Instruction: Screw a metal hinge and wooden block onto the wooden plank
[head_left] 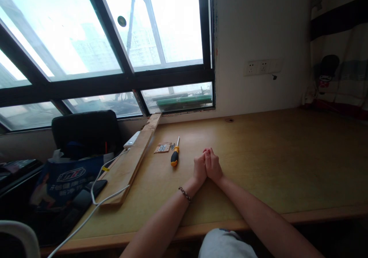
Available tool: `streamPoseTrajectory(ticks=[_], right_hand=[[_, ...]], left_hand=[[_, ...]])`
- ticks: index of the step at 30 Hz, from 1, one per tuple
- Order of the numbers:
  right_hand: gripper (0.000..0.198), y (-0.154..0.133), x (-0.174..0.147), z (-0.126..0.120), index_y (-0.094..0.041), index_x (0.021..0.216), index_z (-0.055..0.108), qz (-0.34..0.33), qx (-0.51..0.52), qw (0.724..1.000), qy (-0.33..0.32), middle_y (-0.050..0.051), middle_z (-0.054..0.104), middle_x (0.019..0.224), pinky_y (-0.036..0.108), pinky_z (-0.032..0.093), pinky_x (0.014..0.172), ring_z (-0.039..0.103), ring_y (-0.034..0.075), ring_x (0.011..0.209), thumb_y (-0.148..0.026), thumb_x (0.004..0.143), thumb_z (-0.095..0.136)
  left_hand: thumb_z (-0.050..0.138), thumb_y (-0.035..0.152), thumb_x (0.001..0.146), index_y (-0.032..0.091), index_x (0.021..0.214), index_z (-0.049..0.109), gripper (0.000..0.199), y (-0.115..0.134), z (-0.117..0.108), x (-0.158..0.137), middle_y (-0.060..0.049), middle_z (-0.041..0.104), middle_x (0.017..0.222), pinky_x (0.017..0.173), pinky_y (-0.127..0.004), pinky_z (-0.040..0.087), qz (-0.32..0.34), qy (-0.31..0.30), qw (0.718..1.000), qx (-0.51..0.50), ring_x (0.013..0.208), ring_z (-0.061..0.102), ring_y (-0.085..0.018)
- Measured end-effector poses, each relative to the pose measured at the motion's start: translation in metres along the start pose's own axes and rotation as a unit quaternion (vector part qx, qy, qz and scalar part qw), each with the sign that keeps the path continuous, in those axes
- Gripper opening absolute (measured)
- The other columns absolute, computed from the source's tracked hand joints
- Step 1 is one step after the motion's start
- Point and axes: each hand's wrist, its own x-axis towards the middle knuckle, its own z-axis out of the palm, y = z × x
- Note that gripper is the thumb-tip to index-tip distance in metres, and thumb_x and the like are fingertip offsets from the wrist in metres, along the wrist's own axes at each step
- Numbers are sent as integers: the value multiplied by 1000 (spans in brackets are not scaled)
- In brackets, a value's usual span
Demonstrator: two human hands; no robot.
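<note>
Head view shows both bare hands resting on a broad, yellowish-brown wooden table (273, 166), to the right of a screwdriver with a black-and-yellow handle and a slim metal shaft (174, 156), and nearer the person. The left hand (200, 168), with a dark braided bracelet (184, 195) at its wrist, and the right hand (213, 166) are clasped, fingers curled and pressed together; whether anything lies between the palms I cannot tell. The forearms meet in a wedge over the table's front edge, which probably gives them an easy support.

The screwdriver itself lies well apart from the hands, handle toward the person and tip toward the window wall, an angle that would suit a direct grasp. Just left of its shaft sits a little group of small metal screws (173, 146), and just left of those a small, flat, brown piece bearing pale, metal-looking plates (163, 147). Their closeness to the tool suggests they were set out as one group.

Farther left of the screwdriver a long, flat, pale wooden board (132, 166) runs toward the window, perhaps kept to that side to leave working room; a thin white cable (113, 196) crosses its near end.
</note>
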Motion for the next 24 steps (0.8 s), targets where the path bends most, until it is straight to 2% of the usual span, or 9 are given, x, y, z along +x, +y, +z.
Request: streamPoseTrajectory(ticks=[3, 5, 8, 11, 15, 19, 22, 24], right_hand=[[30, -2, 1, -6, -18, 87, 47, -12, -31, 999, -3, 4, 57, 70, 26, 41, 61, 55, 16, 63, -32, 92, 22], [33, 0, 2, -10, -17, 87, 49, -18, -64, 998, -23, 4, 58, 69, 25, 41, 60, 56, 15, 62, -31, 92, 20], [37, 8, 3, -15, -17, 83, 53, -17, -127, 989, -69, 4, 59, 65, 24, 39, 58, 56, 15, 59, -31, 92, 19], [40, 13, 4, -16, -17, 81, 54, -10, -166, 983, -78, 5, 62, 65, 23, 37, 58, 57, 15, 61, -31, 92, 18], [41, 19, 8, -16, -17, 79, 55, 11, -204, 978, -44, 5, 62, 63, 23, 34, 55, 56, 14, 57, -33, 92, 20], [33, 33, 19, -22, -16, 86, 55, 106, -202, 973, 44, 3, 60, 58, 23, 32, 52, 53, 14, 50, -39, 89, 32], [38, 44, 25, -27, -17, 69, 54, 145, -199, 965, 89, 5, 59, 57, 24, 28, 50, 50, 14, 49, -44, 87, 34], [45, 48, 27, -27, -18, 58, 50, 145, -208, 962, 100, 5, 56, 53, 26, 25, 48, 45, 14, 46, -46, 87, 29]], left_hand=[[34, 34, 88, 12, 76, 62, 38, 2, -7, 0, -5, 60, 60, 49, -21, 37, 49, -16, 995, 83, 54, 52, -12], [36, 30, 88, 13, 70, 61, 35, 0, -11, 1, -4, 59, 56, 47, -21, 34, 73, -25, 988, 130, 49, 49, -10], [40, 23, 86, 13, 62, 59, 32, -5, -16, 1, -3, 56, 50, 47, -21, 31, 117, -36, 968, 220, 44, 46, -9], [38, 19, 87, 14, 65, 60, 32, -8, -17, 1, -4, 58, 51, 46, -21, 31, 142, -38, 946, 288, 43, 47, -10], [37, 25, 88, 15, 80, 63, 29, -7, -17, 1, -7, 63, 61, 51, -22, 38, 130, -25, 955, 264, 50, 54, -13], [40, 32, 87, 18, 90, 63, 27, -5, -24, 7, -10, 66, 73, 65, -26, 45, 93, 10, 978, 188, 64, 59, -16], [38, 27, 87, 18, 101, 60, 28, -2, -34, 16, -13, 65, 93, 81, -32, 43, 52, 20, 968, 244, 85, 59, -21], [39, 23, 85, 16, 113, 54, 32, 0, -42, 22, -13, 59, 110, 91, -35, 37, 13, 30, 943, 332, 103, 52, -24]])
